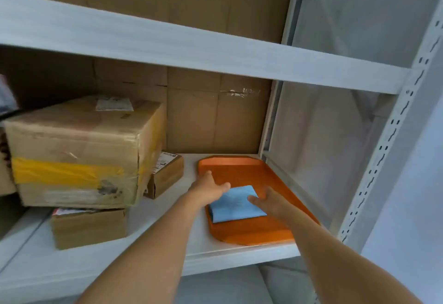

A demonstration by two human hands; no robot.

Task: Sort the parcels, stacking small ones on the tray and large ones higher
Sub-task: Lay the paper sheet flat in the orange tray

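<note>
Both forearms, bare, reach forward and up from the lower edge of the view to the middle shelf (153, 210) of a white metal rack, converging on a flat blue parcel (236, 205). The parcel lies on an orange tray (239, 169) at the right end of that shelf, in the near-left part of the tray, with its left edge close to the tray's rim.

The left hand (211, 187) comes in from the left. Its fingers are stretched out loosely, their tips meeting the parcel's far-left corner, and the thumb is spread away and pointing up over the tray's left rim. The right hand (269, 201) comes in from the right and sits low over the tray, with fairly straight fingers lying on the parcel's right edge and the thumb lifted above them. Neither hand is curled round the parcel; both look relaxed and spread, touching it rather than clasping it, though motion blur softens the fingertips.

To the left on the same shelf stands a large cardboard box (79, 145) banded with yellow tape, tilted and resting partly on a small cardboard box (88, 228) beneath its front. Another small labelled box (165, 175) sits just beside the large one, between it and the tray. Brown cardboard sheeting (215, 116) lines the back of the rack, and a higher shelf (167, 40) crosses above.
</note>
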